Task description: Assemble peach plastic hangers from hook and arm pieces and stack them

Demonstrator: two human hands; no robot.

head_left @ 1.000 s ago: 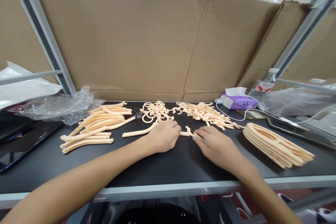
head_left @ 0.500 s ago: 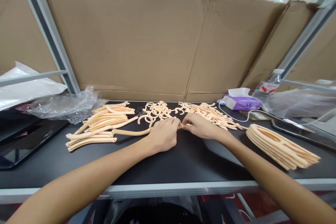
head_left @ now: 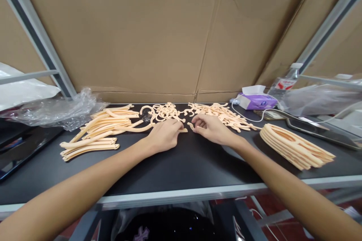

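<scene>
My left hand [head_left: 166, 134] is closed around a beige piece with a hook [head_left: 147, 107] showing at its left and a short end sticking out at its right. To the right, apart from it, my right hand [head_left: 209, 129] pinches a small curved beige piece [head_left: 190, 125] at its fingertips. Behind the hands lie a pile of small hooks [head_left: 169, 112] and a pile of short beige pieces [head_left: 226, 116]. Long curved beige arms [head_left: 104, 130] are heaped at the left. A stack of beige hanger-shaped pieces [head_left: 294, 146] lies at the right.
Clear plastic wrap [head_left: 68, 110] and a dark tablet [head_left: 25, 147] are at the left. A purple tissue pack [head_left: 258, 101], a bottle [head_left: 285, 83], a white cable and a phone [head_left: 319, 134] sit at the right. Cardboard [head_left: 135, 37] stands behind the black table [head_left: 175, 173].
My hands have moved apart; they were together over the piece. The left-hand piece has shifted left with its hook, and a small piece now shows in my right fingertips. The view has tilted downward.
</scene>
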